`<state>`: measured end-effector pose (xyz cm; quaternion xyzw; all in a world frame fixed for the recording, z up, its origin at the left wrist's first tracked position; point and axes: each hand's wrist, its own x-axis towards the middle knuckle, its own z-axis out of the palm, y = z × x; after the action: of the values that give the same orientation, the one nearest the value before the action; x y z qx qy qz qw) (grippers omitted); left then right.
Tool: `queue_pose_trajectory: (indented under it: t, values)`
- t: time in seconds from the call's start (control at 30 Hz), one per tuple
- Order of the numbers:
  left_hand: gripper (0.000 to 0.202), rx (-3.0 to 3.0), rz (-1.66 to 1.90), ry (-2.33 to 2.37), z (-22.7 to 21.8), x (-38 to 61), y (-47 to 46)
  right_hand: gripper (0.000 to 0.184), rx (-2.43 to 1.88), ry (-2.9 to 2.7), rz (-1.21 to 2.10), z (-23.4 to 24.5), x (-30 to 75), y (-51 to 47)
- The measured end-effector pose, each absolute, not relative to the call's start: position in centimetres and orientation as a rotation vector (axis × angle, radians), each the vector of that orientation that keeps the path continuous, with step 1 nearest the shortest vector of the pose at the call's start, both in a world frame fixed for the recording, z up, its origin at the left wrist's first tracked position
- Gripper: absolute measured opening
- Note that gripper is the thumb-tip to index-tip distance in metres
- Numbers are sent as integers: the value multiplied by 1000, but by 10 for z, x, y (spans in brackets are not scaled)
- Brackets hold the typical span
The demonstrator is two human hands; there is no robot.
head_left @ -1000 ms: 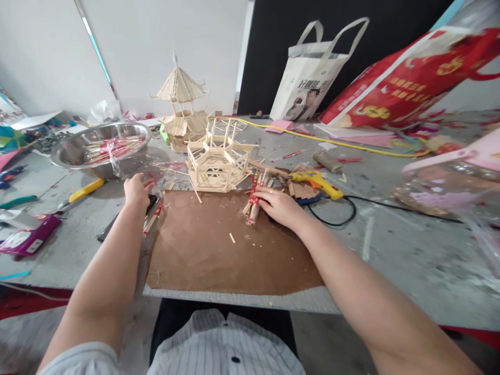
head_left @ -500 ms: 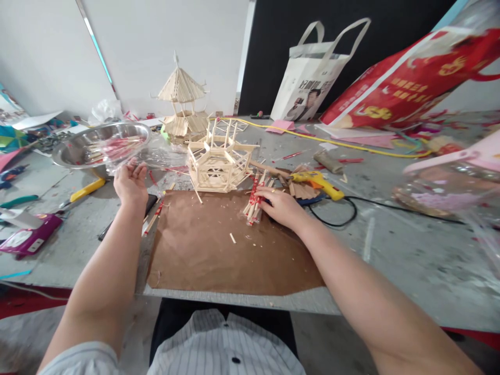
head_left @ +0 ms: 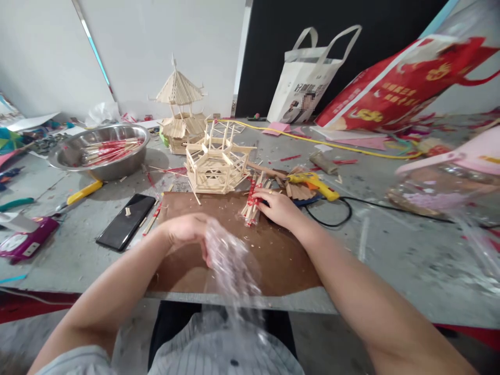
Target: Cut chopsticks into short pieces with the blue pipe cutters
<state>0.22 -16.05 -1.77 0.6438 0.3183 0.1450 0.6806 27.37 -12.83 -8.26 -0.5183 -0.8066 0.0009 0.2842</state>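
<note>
My left hand (head_left: 189, 233) is closed on a crumpled clear plastic bag (head_left: 234, 260), which hangs blurred over the near edge of a brown mat (head_left: 285, 265). At the mat's far right, my right hand (head_left: 279, 208) has its fingers closed around a bundle of wooden sticks (head_left: 252, 200) with red printed wrapping. Just behind the mat stands a six-sided frame (head_left: 216, 164) built of thin sticks, with uprights at its top. Farther back is a stick-built pavilion (head_left: 180, 104) with a pointed roof.
A steel bowl (head_left: 135, 159) with red-wrapped sticks is at the left. Near it lie a black phone (head_left: 125, 224), a yellow-handled knife (head_left: 84, 192) and a purple device (head_left: 29, 247). A yellow glue gun (head_left: 318, 185) with a black cord lies right of my right hand. Bags (head_left: 308, 78) stand behind.
My left hand has come from beside the bowl to over the mat, bringing the plastic bag with it. The phone now shows fully. My right hand stays on the stick bundle.
</note>
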Motion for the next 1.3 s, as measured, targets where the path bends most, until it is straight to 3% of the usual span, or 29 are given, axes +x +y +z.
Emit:
queue_pose_trajectory:
  t: [0.07, 0.17, 0.23, 0.33, 0.43, 0.57, 0.77, 0.83, 0.97, 1.03, 1.17, 1.23, 1.3]
  values:
    - [28, 1479, -107, 541, -27, 20, -177, 25, -1371, -2161, -10, -83, 274, -128]
    - [66, 1569, -129, 389, -38, 39, -195, 25, -1357, -2159, -25, -83, 274, -128]
    - [74, 1663, -134, 311, -35, 43, -199, 24, -1356, -2155, -25, -84, 275, -128]
    - [45, 1916, -23, 478, -21, 33, -189, 25, -1360, -2154, -21, -84, 275, -127]
    - [25, 2119, 431, 956, -14, 13, -160, 26, -1380, -2157, -14, -84, 276, -128]
    - [24, 1971, 974, 1468, -26, -12, -115, 30, -1439, -2229, 19, -79, 276, -130]
    - [30, 1903, 1019, 1602, -47, -21, -91, 42, -1532, -2276, 39, -45, 271, -137]
    - [35, 1909, 1018, 1600, -49, -21, -90, 38, -1506, -2232, 200, -17, 269, -151]
    - [41, 1933, 1005, 1566, -52, -22, -84, 44, -1151, -2482, 1081, 46, 257, -211]
    - [44, 1938, 1009, 1565, -53, -23, -80, 50, -1060, -2607, 1367, 64, 244, -244]
    - [49, 1933, 1017, 1575, -54, -23, -71, 54, -1241, -2884, 1545, 49, 224, -284]
    - [51, 1909, 1008, 1585, -54, -22, -68, 41, -1526, -3037, 1457, 29, 224, -288]
    - [49, 1884, 994, 1588, -54, -20, -67, 25, -1793, -3013, 1570, 16, 229, -287]
